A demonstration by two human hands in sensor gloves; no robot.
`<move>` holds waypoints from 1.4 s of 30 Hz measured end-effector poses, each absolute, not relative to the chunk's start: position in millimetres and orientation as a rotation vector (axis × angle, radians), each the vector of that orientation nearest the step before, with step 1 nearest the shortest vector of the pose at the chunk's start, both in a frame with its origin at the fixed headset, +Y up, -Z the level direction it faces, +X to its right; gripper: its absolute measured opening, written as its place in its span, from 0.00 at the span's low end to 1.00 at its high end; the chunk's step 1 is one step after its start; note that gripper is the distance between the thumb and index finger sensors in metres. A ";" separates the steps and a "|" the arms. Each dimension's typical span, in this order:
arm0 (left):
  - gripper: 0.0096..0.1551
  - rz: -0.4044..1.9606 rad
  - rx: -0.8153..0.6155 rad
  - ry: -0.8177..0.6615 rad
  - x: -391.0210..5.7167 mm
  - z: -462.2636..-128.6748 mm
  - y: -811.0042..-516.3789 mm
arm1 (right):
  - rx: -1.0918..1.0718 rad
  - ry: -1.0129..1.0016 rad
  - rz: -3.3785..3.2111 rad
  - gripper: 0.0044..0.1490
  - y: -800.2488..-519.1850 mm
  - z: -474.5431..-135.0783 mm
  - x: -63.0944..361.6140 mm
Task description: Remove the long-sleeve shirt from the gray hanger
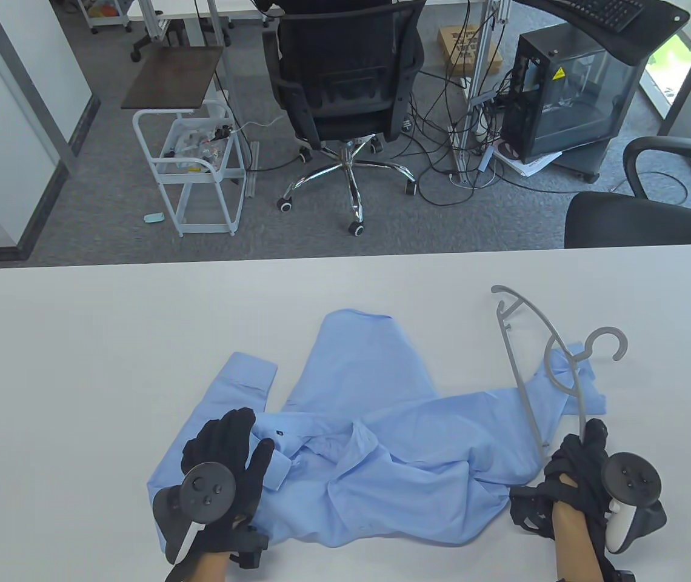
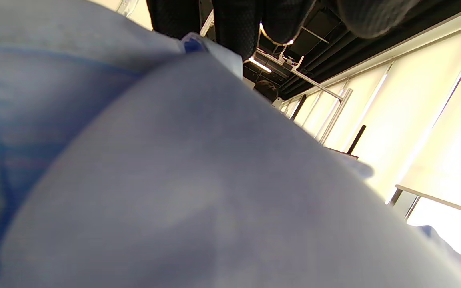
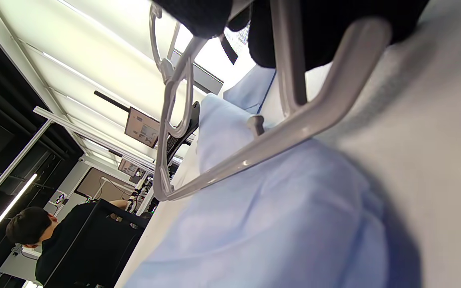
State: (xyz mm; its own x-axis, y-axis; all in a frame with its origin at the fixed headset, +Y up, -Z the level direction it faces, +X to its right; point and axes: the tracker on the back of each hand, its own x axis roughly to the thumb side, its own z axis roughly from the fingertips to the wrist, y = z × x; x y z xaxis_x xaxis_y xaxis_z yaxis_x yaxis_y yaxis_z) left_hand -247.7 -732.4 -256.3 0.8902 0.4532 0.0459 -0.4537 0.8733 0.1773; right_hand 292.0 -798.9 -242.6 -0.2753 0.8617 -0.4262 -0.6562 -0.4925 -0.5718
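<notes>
A light blue long-sleeve shirt lies crumpled on the white table. My left hand rests flat on its left part, fingers spread; in the left wrist view the cloth fills the frame under the fingertips. My right hand grips the near end of the gray hanger, which lies over the shirt's right sleeve, outside the cloth, hook to the right. In the right wrist view the hanger passes under my fingers above the shirt.
Beyond the table's far edge stand a black office chair, a white cart, a computer case and a second chair. The bare tabletop extends left and far of the shirt.
</notes>
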 end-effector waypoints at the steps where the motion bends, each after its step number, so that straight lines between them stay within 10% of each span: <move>1: 0.41 0.472 0.184 -0.003 -247.5 -256.0 -732.0 | -0.875 -0.350 1.915 0.40 -798.7 -242.4 292.0; 15: 0.41 0.452 0.171 -0.001 -247.2 -257.1 -732.4 | -0.821 -0.308 1.945 0.30 -799.8 -245.2 291.2; 42: 0.42 0.454 0.153 -0.012 -245.9 -258.2 -732.4 | -0.686 -0.015 2.233 0.47 -801.3 -259.9 273.5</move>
